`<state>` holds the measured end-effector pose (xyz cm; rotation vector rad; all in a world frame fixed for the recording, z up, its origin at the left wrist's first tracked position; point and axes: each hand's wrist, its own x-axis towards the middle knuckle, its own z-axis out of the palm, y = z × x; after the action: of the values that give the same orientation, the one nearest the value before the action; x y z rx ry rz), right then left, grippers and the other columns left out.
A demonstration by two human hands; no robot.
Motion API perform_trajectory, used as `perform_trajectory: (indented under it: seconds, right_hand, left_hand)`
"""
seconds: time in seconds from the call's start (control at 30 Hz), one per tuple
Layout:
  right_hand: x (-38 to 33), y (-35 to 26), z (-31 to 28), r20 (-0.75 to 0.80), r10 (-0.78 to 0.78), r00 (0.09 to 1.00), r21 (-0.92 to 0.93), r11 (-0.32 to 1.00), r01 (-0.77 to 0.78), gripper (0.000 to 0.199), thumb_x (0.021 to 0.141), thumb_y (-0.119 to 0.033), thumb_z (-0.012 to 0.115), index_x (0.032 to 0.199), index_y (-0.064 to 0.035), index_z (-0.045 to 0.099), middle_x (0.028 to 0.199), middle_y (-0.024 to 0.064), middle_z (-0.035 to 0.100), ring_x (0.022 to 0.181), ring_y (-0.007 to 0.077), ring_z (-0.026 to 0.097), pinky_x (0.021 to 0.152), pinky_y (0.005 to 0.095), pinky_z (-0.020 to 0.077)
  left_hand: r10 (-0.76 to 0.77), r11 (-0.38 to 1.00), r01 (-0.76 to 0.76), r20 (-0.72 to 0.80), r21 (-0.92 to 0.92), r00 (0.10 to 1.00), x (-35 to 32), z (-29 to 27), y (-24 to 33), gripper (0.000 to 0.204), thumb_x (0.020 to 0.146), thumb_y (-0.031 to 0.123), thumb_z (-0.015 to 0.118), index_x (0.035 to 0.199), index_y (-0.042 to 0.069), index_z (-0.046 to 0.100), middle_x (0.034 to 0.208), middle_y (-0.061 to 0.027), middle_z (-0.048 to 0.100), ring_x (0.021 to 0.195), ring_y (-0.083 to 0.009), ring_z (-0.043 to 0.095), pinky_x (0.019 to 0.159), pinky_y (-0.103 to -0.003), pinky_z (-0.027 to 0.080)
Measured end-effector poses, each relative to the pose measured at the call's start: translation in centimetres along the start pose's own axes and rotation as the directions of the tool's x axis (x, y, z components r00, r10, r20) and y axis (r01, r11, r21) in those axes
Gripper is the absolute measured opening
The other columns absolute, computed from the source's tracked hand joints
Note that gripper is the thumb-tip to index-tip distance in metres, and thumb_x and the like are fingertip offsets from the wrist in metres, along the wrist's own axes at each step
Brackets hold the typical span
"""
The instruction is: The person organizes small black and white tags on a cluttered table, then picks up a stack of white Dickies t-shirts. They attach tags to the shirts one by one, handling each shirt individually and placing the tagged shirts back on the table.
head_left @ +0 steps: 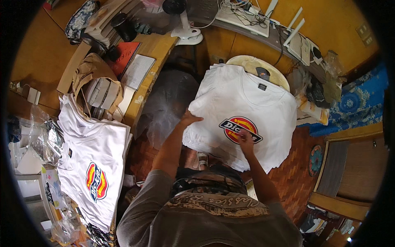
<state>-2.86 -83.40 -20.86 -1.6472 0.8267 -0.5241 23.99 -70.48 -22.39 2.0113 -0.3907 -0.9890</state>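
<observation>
Head view shows me the white shirt pile (242, 103) over a cream rounded seat (284, 76). Left hand (191, 118) touches the pile's left edge; right hand (246, 142) is half curled upon the emblem (233, 124); whether either grips, I cannot tell. Uneven pulling could, I think, slide overhanging layers.

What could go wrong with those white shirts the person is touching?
Two things, maybe. The stacked white shirts spread past the visible edge of the cream round top, so a tug from the left hand at their side might make some slide toward the wooden floor. Also, the right hand is at the colourful print, so any dirt on those fingers could smudge the white cloth around it.
</observation>
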Motion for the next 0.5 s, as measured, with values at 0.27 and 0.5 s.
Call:
perform_trajectory:
  seconds: [0.27,0.5]
  right_hand:
    - [5.1,-7.1,5.9,0.344,0.458,0.82,0.288,0.78,-0.556,0.081,0.069,-0.031,0.064,0.129,-0.0148,0.012,0.115,0.0119,0.036,0.104,0.023,0.038,0.073,0.0378,0.0439]
    - [7.8,-7.6,-1.0,0.145,0.512,0.846,0.131,0.838,-0.53,0.073,0.061,-0.025,0.072,0.119,-0.0029,0.033,0.108,0.0119,0.046,0.092,0.0198,0.047,0.071,0.0316,0.0436]
  left_hand:
    - [0.328,0.827,-0.294,0.014,0.479,0.945,-5.2,3.7,7.9,0.072,0.048,0.037,0.073,0.105,0.002,0.047,0.087,-0.016,0.058,0.073,-0.0299,0.059,0.066,-0.036,0.047]
    - [0.53,0.736,-0.555,0.18,0.389,0.829,-8.8,13.9,10.1,0.066,0.059,0.031,0.065,0.107,-0.004,0.038,0.097,-0.0176,0.049,0.081,-0.0336,0.053,0.068,-0.042,0.042]
